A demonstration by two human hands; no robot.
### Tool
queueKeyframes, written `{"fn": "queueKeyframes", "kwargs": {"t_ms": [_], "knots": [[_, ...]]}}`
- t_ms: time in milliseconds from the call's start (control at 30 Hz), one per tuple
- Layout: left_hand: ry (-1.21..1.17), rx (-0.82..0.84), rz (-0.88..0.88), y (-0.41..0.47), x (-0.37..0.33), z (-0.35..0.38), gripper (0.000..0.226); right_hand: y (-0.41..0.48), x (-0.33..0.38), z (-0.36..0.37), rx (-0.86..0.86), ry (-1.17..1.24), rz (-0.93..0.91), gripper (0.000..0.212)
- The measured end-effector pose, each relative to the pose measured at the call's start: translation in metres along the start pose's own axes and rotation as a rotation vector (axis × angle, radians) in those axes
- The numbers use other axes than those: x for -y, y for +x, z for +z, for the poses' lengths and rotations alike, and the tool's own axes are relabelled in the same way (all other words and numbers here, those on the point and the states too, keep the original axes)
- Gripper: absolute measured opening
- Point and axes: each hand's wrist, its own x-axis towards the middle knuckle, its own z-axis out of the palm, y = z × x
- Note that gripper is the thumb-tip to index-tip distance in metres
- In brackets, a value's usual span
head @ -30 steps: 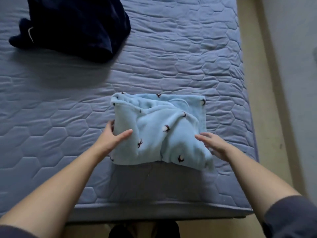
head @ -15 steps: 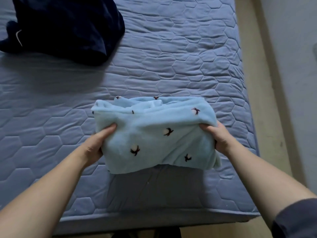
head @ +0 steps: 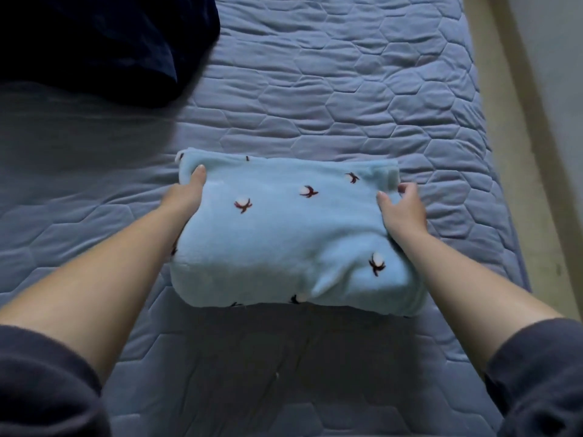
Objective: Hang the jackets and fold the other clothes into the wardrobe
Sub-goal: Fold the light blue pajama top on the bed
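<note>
A folded light-blue fleece garment with small dark-red cotton-flower prints is held above the blue quilted mattress. My left hand grips its left side, thumb on top and fingers hidden underneath. On the right edge my right hand grips it the same way. The bundle is a compact rectangle and casts a shadow on the mattress below it.
A dark navy garment lies crumpled at the far left of the mattress. Along the mattress's right edge runs a beige strip of floor, with a pale wall beyond it.
One second ago the blue garment lay on the mattress with both hands at its sides. Both hands have since gripped it and lifted it toward me, off the mattress.
</note>
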Motion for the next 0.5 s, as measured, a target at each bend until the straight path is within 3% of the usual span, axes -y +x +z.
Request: {"fn": "queueKeyframes", "kwargs": {"t_ms": [133,200,367,500], "knots": [[-0.323,0.121,0.083,-0.038,0.012,-0.019,0.07,-0.024,0.0,-0.015,0.11,0.038,0.007,0.049],[-0.279,0.173,0.07,-0.063,0.025,-0.032,0.065,-0.036,0.0,-0.029,0.191,0.022,0.032,0.054],[-0.273,0.292,0.135,-0.104,0.052,-0.042,0.086,-0.063,-0.004,-0.052,0.264,0.015,0.181,0.065],[-0.331,0.34,0.179,-0.132,0.073,-0.041,0.096,-0.087,-0.032,-0.073,0.44,0.167,0.407,0.045]]}}
